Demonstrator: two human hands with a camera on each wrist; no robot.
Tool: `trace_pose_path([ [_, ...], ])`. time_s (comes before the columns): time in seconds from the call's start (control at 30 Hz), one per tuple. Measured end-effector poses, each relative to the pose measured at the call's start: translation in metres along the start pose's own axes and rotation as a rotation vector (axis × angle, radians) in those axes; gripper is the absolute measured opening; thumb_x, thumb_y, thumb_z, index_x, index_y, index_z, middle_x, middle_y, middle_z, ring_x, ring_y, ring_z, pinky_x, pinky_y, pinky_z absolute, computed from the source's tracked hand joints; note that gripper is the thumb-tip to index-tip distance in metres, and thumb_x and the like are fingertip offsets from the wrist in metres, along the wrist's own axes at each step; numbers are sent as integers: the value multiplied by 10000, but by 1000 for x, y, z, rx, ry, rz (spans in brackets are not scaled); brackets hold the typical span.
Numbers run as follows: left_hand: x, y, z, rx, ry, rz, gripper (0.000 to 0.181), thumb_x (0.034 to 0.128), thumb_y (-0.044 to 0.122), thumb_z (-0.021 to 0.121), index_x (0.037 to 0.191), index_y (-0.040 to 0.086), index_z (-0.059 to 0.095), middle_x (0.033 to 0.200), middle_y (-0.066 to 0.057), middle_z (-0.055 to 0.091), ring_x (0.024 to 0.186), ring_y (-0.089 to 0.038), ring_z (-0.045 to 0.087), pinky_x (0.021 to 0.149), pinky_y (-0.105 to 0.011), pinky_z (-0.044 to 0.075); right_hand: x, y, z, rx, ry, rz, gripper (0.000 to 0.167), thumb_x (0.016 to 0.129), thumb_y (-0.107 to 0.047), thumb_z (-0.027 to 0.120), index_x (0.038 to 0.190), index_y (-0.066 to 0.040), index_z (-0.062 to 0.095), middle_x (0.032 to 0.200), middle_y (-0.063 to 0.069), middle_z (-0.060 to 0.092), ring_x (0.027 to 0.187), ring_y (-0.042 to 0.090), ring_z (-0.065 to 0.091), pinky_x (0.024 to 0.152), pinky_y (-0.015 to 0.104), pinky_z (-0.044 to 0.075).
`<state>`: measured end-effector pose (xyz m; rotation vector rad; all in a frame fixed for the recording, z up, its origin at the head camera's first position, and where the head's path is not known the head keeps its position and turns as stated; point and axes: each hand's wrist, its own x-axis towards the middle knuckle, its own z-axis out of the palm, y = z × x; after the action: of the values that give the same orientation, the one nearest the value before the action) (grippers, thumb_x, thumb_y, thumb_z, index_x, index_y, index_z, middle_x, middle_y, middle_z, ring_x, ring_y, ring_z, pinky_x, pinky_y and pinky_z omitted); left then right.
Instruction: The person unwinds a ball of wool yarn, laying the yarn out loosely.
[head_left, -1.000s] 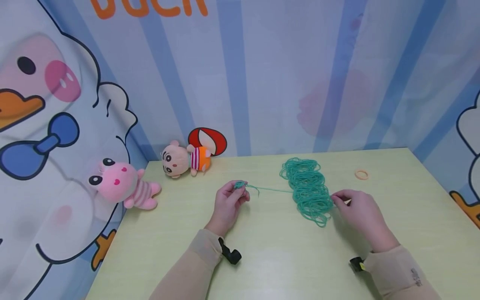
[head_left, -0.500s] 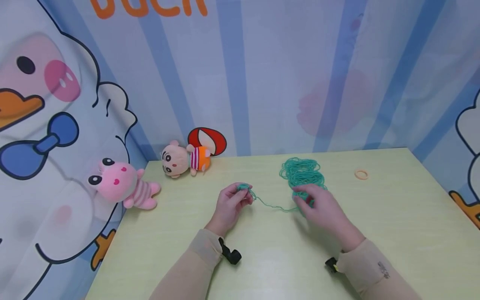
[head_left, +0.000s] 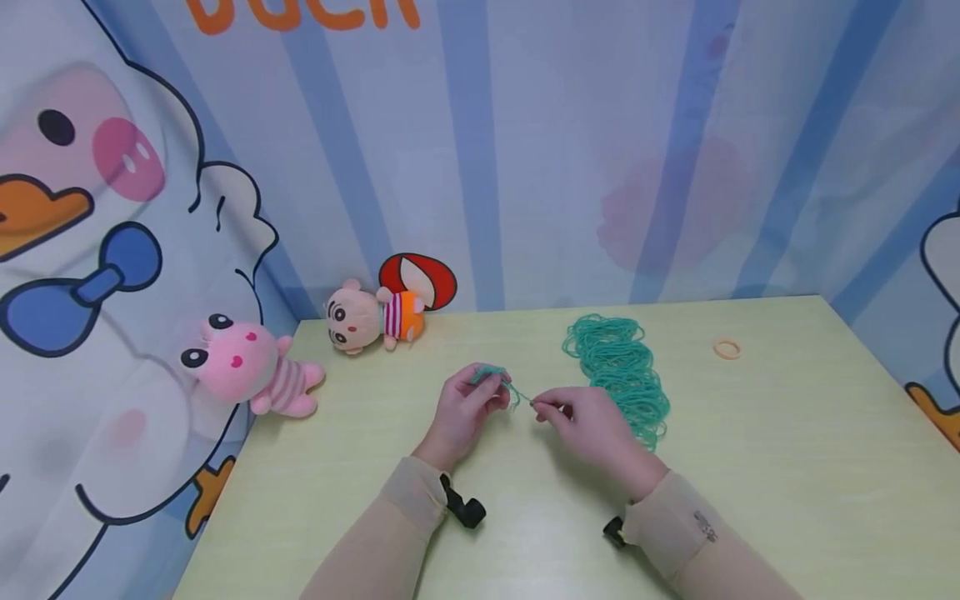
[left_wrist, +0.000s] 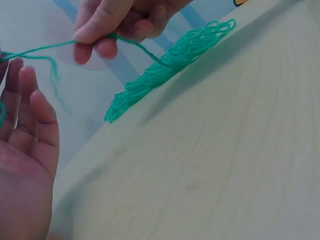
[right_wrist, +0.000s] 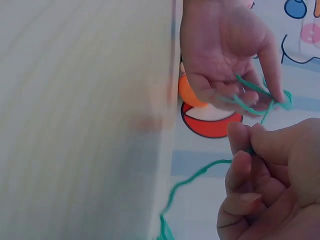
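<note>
A small wound bundle of green yarn is pinched between the thumb and fingers of my left hand, with a loose tail hanging from it. My right hand pinches the strand running from that bundle, a short way to its right. In the left wrist view the strand passes through the right fingertips and on toward the large pile. That loose pile of looped green yarn lies on the table behind the right hand, which hides part of its near side.
A pink striped plush toy lies at the table's left edge. Behind it lies a plush doll in orange shorts. A small peach-coloured ring sits at the right on the pale table. A printed curtain hangs behind.
My right hand has moved left, from the pile's right side across its front to near my left hand. The strand between the hands is shorter. My left hand has barely moved.
</note>
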<state>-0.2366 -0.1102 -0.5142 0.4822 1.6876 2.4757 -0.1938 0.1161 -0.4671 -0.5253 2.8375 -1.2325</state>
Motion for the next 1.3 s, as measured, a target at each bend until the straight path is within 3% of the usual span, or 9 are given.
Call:
trace_pose_path([
  [0.17,0,0,2,-35,11,8,277,1091,24,539,1008,205,734,951,39,721,836,-120,665,816,-267,605,-13,10,-23,-7,74,31,211,1100,-209,682,1212,-100,825,996,52,835,698,103,625,581,261,482],
  [0.3,0,1,2,-49,24,-18,231,1094,42,543,1015,193,698,935,40,693,842,-129,659,833,-268,610,-21,21,-37,-31,116,45,201,1094,-193,690,1208,-100,825,989,38,831,714,97,646,603,258,502],
  [0.47,0,3,0,-64,54,-57,207,1095,56,513,1012,174,662,907,31,650,830,-147,641,846,-283,606,-26,31,-48,-78,151,38,189,1087,-179,696,1195,-97,828,968,28,826,645,110,580,580,266,472],
  [0.6,0,5,1,-96,44,-74,195,1083,87,492,961,160,625,854,33,606,801,-158,609,839,-289,588,-30,36,-53,-93,153,29,203,1086,-160,688,1214,-77,822,976,43,828,636,101,560,573,264,465],
  [0.8,-1,6,2,-111,18,-36,200,1101,67,542,983,175,662,952,31,672,873,-128,654,840,-261,609,-35,42,-63,-99,181,79,226,1102,-199,676,1224,-69,814,999,67,834,633,131,566,544,279,456],
  [1.0,1,4,1,-118,61,-11,189,1154,106,519,1039,182,649,1114,36,723,1002,-122,690,916,-298,613,-41,51,-81,-113,256,139,276,1120,-229,646,1267,-43,788,1039,119,835,636,165,563,529,286,441],
  [1.13,2,4,1,-164,107,9,176,1160,98,498,1061,188,613,1059,39,744,1030,-144,695,965,-315,603,-46,62,-92,-143,245,186,307,1130,-254,620,1284,-38,777,1067,136,833,707,172,598,575,297,452],
  [1.3,2,5,1,-210,136,27,197,1153,81,497,1044,198,612,959,47,736,955,-129,712,904,-277,596,-50,80,-103,-182,201,249,320,1132,-279,611,1261,-41,781,1117,167,826,851,257,680,656,322,486],
])
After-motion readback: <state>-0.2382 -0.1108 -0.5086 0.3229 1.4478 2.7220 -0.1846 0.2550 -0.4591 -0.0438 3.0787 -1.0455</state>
